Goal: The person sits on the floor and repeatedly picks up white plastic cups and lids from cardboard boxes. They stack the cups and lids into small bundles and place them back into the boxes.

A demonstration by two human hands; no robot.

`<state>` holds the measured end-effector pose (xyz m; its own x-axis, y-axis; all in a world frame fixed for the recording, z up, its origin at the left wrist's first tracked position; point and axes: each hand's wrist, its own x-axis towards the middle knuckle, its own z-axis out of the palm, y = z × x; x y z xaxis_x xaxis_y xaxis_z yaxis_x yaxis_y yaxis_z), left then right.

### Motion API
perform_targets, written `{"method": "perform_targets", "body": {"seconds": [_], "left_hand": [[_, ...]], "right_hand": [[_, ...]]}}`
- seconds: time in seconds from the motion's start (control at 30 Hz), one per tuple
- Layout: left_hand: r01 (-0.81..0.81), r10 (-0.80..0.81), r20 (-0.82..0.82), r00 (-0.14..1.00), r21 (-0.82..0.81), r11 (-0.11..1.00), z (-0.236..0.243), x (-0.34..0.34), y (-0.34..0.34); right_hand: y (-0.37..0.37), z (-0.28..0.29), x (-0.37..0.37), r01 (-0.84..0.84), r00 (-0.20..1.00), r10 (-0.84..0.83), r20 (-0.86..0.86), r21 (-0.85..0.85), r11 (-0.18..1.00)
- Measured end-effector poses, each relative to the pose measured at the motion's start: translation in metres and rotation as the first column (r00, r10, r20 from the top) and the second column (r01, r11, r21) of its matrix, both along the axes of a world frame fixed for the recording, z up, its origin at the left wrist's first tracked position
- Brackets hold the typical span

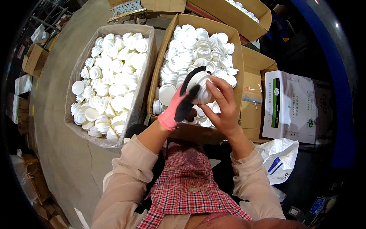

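Note:
My left hand (179, 104), in a pink glove with black fingers, is closed around a white ridged plastic cap (201, 84). On the cap's right side, my bare right hand (224, 102) grips it too, thumb below and fingers bent against its edge. Both hands hold the cap above a cardboard box (241, 57) heaped with round white caps (187, 40). Left of it stands a second box lined with a see-through plastic bag (151, 40), filled with similar, slightly creamier caps (110, 76). My hands hide part of the near end of the middle box.
Another cardboard box (228, 17) with white pieces lies at the far side. To the right, a flat carton (249, 108) holds a few small white pins, beside a printed white sheet (288, 107). A crumpled white bag (280, 160) lies nearer, and a blue frame (333, 76) stands beyond.

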<state>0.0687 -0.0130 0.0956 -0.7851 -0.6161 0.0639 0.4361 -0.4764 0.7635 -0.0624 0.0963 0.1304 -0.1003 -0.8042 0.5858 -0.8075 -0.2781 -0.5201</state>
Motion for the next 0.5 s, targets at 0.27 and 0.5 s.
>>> {"method": "perform_targets", "body": {"seconds": [0.27, 0.5], "left_hand": [[0.146, -0.114, 0.126, 0.985, -0.287, 0.947, -0.001, -0.011, 0.009], [0.068, 0.401, 0.446, 0.800, -0.731, 0.679, -0.023, -0.018, 0.036]], "right_hand": [[-0.007, -0.015, -0.012, 0.033, 0.549, -0.185, 0.815, 0.200, 0.979], [-0.015, -0.031, -0.025, 0.401, 0.628, -0.421, 0.654, 0.192, 0.896]]}}
